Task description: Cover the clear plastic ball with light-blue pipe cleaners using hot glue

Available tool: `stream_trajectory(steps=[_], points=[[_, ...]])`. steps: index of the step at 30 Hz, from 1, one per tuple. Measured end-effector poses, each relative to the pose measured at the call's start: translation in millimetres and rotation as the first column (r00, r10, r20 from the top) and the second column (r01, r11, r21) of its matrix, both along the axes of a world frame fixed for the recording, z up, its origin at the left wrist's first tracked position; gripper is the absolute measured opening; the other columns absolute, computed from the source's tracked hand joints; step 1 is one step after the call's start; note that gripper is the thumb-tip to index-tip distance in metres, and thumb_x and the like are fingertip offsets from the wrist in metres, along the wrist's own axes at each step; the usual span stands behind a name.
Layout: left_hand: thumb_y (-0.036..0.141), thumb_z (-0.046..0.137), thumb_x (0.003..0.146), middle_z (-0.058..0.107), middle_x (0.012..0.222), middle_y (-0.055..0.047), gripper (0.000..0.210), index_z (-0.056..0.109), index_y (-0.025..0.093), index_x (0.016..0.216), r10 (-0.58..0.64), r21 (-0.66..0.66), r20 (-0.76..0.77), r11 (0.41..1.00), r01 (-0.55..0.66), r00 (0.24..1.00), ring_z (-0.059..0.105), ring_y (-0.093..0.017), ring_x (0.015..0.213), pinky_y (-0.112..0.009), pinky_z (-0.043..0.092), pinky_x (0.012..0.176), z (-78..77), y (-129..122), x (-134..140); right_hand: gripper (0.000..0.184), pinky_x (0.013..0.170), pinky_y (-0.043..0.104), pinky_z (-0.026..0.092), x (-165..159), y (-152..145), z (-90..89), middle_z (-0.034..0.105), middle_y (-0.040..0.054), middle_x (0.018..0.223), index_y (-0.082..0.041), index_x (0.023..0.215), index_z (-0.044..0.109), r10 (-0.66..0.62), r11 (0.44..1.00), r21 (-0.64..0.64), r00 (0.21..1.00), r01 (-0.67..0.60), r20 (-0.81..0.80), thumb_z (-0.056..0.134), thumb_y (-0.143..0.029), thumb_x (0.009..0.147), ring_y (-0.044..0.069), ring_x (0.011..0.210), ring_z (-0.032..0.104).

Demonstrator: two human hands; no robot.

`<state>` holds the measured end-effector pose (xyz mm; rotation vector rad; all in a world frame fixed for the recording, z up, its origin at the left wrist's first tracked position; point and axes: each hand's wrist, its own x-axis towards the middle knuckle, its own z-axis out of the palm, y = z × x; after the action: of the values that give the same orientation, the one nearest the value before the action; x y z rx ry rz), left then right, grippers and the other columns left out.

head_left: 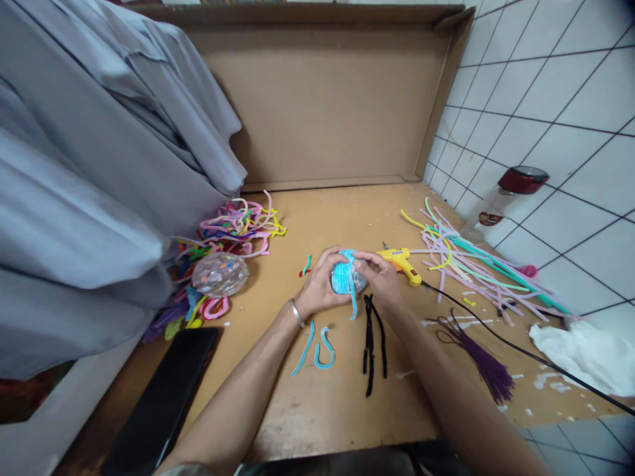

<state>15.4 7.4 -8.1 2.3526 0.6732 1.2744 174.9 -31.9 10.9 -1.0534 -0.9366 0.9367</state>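
Covering the round object [340,280], held over the table [342,215], seems partly done: blue strip [353,301] wraps its left, the greyish right is bare. The left hand [319,283] cups it; the right hand [384,276] pinches its upper edge.

On the table [337,218], a phone [166,396] lies at the near left, a container [221,274] and a heap of pipe cleaners [238,228] behind it. Just right of the right hand [381,277] lies a glue gun [407,266]; farther right are loose pipe cleaners [510,274], a jar [501,205] and tissue [590,357].
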Motion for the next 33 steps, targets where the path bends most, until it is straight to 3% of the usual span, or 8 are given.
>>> stream_trajectory(steps=[11,17,29,33], points=[[0.032,0.087,0.063,0.051,0.135,-0.013,0.071,0.046,0.025,0.121,-0.011,0.046,-0.05,0.999,0.013,0.999,0.054,-0.031,0.125,-0.049,0.047,0.103,2.9,-3,1,0.025,0.072,0.032,0.048,-3,-4,13.1,0.067,-0.001,0.072,-0.022,0.073,0.07,0.0,0.992,-0.127,0.983,-0.023,-0.183,0.078,-0.028,0.05,0.015,0.071,0.06],[0.035,0.087,0.064,0.05,0.136,-0.014,0.07,0.046,0.025,0.121,-0.002,0.063,-0.09,0.998,0.008,0.996,0.054,-0.032,0.127,-0.051,0.047,0.103,3.9,-4,1,0.026,0.065,0.03,0.046,-3,-5,16.1,0.064,-0.0023,0.069,-0.022,0.073,0.066,0.013,0.987,-0.155,0.973,-0.05,-0.229,0.076,-0.027,0.049,0.014,0.066,0.056],[0.03,0.086,0.065,0.05,0.135,-0.014,0.072,0.046,0.023,0.124,-0.015,0.089,-0.075,0.996,0.022,0.997,0.053,-0.031,0.126,-0.05,0.047,0.104,7.2,-7,2,0.03,0.064,0.029,0.047,-7,-6,15.0,0.064,-0.0025,0.071,-0.022,0.076,0.062,-0.025,0.989,-0.146,0.971,-0.01,-0.237,0.075,-0.027,0.049,0.013,0.067,0.058],[0.03,0.086,0.065,0.051,0.136,-0.014,0.074,0.045,0.024,0.127,0.011,0.073,-0.077,0.997,-0.006,0.997,0.054,-0.031,0.126,-0.05,0.047,0.104,5.9,-6,2,0.032,0.067,0.03,0.048,-5,-4,13.4,0.066,-0.0013,0.075,-0.022,0.079,0.062,0.023,0.988,-0.144,0.972,-0.058,-0.236,0.076,-0.028,0.052,0.014,0.07,0.059]])
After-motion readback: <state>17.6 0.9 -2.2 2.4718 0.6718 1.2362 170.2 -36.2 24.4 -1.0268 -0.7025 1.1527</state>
